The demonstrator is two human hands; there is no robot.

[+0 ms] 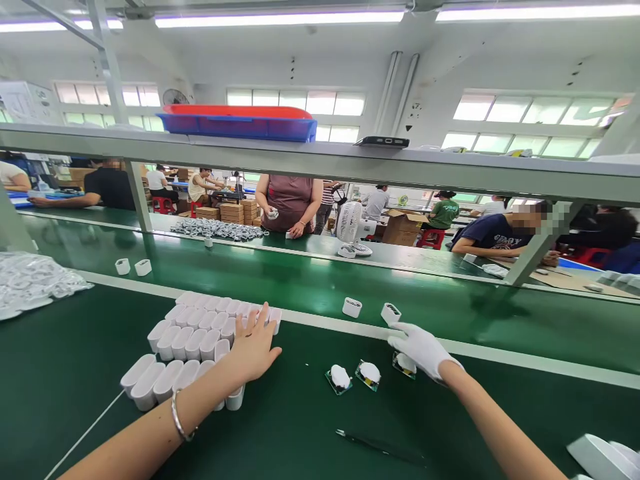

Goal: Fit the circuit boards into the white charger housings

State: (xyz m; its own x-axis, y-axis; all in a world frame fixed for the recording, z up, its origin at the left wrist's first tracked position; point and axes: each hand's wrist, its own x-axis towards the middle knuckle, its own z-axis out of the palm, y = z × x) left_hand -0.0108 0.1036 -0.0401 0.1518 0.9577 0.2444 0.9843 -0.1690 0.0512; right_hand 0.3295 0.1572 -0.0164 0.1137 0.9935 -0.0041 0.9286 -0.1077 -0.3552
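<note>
My left hand (253,343), bare with a silver bangle (181,417) on its wrist, spreads its fingers over the right side of rows of white oval plastic housings (180,343). Its fingertips reach the back rows; whether they press on one I cannot tell. My right hand (420,347) wears a white glove, fingers stretched out and holding nothing visible. Its fingertips are close to a white housing with parts inside (391,314), contact unclear. Under the glove a small circuit board with a white round part (405,364) is partly covered. Two similar boards (369,375) lie to its left.
Black tweezers (380,448) lie in front. Another filled housing (353,307) stands on the green belt (280,277). A clear bag of parts (37,283) is at left, white pieces (605,457) at lower right. A shelf (320,160) crosses above; a co-worker (290,203) stands opposite.
</note>
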